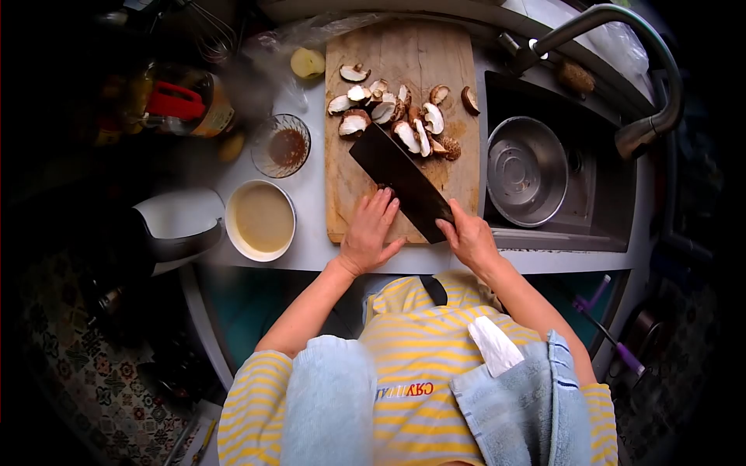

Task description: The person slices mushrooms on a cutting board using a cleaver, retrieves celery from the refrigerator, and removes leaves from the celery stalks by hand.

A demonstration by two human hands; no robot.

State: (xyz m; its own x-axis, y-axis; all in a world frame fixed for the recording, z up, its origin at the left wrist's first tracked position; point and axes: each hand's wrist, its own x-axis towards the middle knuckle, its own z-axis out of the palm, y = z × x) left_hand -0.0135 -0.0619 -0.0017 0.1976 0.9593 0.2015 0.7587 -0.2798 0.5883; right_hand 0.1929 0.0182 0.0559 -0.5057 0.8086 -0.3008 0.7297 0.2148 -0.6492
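Mushroom pieces [406, 137] lie loose across the far half of your board [340, 190], most of them showing pale cut faces, so a good share of the cutting looks done. They sit in 2 rough clusters, left and right, with a few strays toward the far left and the right edge. They vary in thickness; if you want them even, the chunkier bits at the left may need another cut.

Your right hand [472, 241] is closed around the knife [400, 182] at its near right end, and the blade slants across the board toward the far left, its tip close to the pieces. Your left hand [367, 234] rests on the near left part of the board, fingers nearly together, thumb apart, fingertips at the blade. A small dark bit [391, 190] shows there; I cannot tell whether you are pinching it, or whether it is mushroom left to cut.

No cut pieces show in the basin [548, 190] to the right, so moving them off the board seems not yet begun.
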